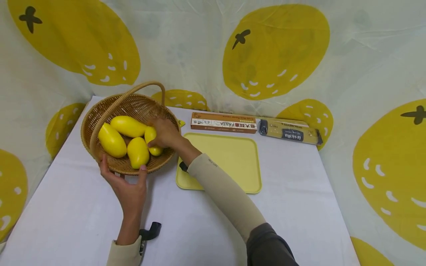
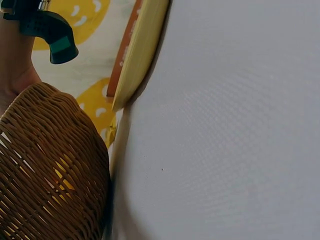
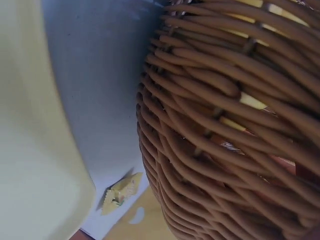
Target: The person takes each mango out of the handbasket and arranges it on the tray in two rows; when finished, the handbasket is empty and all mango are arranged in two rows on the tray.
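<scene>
A brown wicker basket (image 1: 87, 127) with an arched handle stands at the table's left, holding several yellow mangoes (image 1: 112, 141). With its thumb at the near rim and other fingers spread along the basket's outside, my left hand (image 1: 128, 194) holds the basket. My right hand (image 1: 166, 135) reaches inside and grips a mango (image 1: 155, 150) at the right wall; some of its fingers are hidden. Both wrist views mostly catch the basket's woven outside (image 2: 55, 170), with bits of yellow showing through the gaps.
Right of the basket lies a pale yellow tray (image 1: 229, 162), partly beneath my right forearm. Behind it are a pasta box (image 1: 223, 123) and a spaghetti packet (image 1: 289, 132). A small yellow wrapped piece (image 3: 121, 192) lies between basket and box. Fruit-printed cloth surrounds the table.
</scene>
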The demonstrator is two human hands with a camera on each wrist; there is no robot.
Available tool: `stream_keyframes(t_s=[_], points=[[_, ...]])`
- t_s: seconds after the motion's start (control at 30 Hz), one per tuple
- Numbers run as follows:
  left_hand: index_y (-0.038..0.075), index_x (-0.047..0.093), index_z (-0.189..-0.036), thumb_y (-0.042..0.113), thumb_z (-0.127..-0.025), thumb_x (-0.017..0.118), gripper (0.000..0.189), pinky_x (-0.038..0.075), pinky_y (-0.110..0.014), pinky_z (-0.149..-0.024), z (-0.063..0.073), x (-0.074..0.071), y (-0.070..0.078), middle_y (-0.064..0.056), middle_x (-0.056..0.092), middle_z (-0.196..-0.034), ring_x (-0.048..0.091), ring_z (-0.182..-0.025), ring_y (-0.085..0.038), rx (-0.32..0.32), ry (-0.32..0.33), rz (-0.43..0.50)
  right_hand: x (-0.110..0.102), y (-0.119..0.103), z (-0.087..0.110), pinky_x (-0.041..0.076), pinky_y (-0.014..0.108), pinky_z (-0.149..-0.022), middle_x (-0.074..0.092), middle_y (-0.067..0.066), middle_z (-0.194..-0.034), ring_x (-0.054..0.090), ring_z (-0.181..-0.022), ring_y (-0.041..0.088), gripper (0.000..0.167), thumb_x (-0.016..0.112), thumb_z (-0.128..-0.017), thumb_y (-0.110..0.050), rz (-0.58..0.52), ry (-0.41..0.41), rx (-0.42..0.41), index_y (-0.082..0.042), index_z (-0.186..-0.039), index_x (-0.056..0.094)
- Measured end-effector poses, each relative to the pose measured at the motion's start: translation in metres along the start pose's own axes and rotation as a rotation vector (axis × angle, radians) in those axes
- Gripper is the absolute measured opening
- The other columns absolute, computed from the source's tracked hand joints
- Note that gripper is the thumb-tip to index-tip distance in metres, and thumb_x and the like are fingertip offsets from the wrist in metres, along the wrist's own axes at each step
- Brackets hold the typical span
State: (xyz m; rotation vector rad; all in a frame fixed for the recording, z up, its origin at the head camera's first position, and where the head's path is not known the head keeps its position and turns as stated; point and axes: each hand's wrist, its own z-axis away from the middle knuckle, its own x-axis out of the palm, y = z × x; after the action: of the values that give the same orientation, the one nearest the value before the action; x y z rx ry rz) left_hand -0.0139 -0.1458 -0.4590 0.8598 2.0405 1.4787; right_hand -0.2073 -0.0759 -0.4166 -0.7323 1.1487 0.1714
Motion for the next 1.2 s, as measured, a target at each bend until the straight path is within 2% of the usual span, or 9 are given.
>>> stream_keyframes(t_s=[0.4,0.73,0.9,1.07,1.2], points=[[0.016,0.019,-0.166,0.005,-0.088,0.073,0.095,0.025,-0.059,-0.129,-0.002,-0.003,-0.001,-0.011,0.008,-0.177,0.02,-0.162,-0.033,-0.001,-0.011,-0.01,-0.002,-0.006,0.004,0.025,0.034,-0.13,0.047,-0.005,-0.166,0.038,-0.157,0.022,0.082,0.088,-0.088,-0.035,0.001,-0.029,0.026,-0.023,-0.159,0.05],[0.019,0.018,-0.166,0.007,-0.089,0.073,0.095,0.027,-0.059,-0.129,-0.006,-0.008,0.001,-0.008,0.012,-0.176,0.022,-0.161,-0.032,-0.031,-0.02,-0.004,-0.007,-0.013,0.013,0.025,0.03,-0.13,0.046,-0.006,-0.167,0.037,-0.157,0.017,0.082,0.089,-0.087,-0.032,0.032,0.007,-0.107,-0.022,-0.159,0.05],[0.019,0.018,-0.166,0.007,-0.089,0.074,0.096,0.028,-0.058,-0.128,-0.006,-0.01,0.0,-0.007,0.014,-0.176,0.023,-0.161,-0.032,-0.03,-0.027,-0.003,-0.009,-0.015,0.023,0.026,0.034,-0.13,0.049,-0.003,-0.165,0.038,-0.157,0.018,0.081,0.089,-0.087,-0.031,0.026,0.038,-0.177,-0.02,-0.158,0.051],[0.019,0.017,-0.167,0.006,-0.088,0.075,0.098,0.03,-0.058,-0.128,-0.009,-0.013,-0.014,-0.005,0.014,-0.176,0.025,-0.161,-0.032,-0.026,-0.029,-0.017,-0.01,-0.01,0.031,0.025,0.033,-0.13,0.049,-0.003,-0.165,0.039,-0.156,0.017,0.08,0.089,-0.087,-0.029,-0.055,0.068,-0.219,-0.02,-0.157,0.051],[0.018,0.017,-0.167,0.008,-0.088,0.077,0.1,0.031,-0.059,-0.127,-0.011,-0.017,-0.032,-0.002,0.014,-0.176,0.026,-0.16,-0.031,-0.027,-0.03,-0.04,-0.014,-0.005,0.035,0.033,0.03,-0.125,0.052,-0.006,-0.162,0.046,-0.15,0.013,0.082,0.091,-0.085,-0.03,-0.16,0.088,-0.212,-0.024,-0.157,0.052]])
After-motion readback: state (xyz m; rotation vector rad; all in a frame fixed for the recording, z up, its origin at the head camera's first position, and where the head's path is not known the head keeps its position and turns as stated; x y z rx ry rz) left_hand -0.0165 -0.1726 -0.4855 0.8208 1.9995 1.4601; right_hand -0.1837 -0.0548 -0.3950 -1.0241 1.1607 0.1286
